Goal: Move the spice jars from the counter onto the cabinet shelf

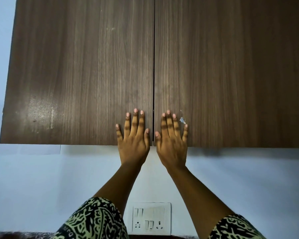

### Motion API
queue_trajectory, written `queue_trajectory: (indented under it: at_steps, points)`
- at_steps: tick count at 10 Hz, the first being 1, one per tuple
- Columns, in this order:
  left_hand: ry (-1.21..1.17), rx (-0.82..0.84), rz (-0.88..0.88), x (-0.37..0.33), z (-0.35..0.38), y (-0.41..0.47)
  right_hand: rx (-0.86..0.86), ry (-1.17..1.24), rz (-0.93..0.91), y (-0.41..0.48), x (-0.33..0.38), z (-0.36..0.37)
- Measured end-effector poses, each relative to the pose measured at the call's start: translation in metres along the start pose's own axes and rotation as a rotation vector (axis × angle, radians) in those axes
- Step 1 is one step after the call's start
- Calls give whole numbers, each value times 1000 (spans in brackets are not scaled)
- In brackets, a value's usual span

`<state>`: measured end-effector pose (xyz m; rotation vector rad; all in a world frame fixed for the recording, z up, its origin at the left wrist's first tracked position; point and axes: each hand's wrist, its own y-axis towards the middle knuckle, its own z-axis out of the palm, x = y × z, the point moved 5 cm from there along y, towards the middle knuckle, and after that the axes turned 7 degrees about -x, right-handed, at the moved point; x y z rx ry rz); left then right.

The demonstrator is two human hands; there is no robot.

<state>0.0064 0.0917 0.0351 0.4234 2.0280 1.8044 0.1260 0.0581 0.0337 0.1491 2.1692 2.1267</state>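
A pale blue painted wall [41, 183] ran behind a dark brown wood-grain wall cabinet [79, 69], its two doors shut. Below hung a white plastic switch-and-socket plate [151, 218].

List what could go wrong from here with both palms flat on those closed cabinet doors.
No handles show on the left door or right door, so the left hand and right hand may slip when pulling the bottom edges. Doors opening could swing toward the face. No spice jars are in view.
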Motion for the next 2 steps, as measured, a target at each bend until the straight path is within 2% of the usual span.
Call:
queue_trajectory:
  at_steps: [2]
  points:
    - [-32, 150, -14, -1, -2, -18, 72, -19, 9, -22, 2, -6]
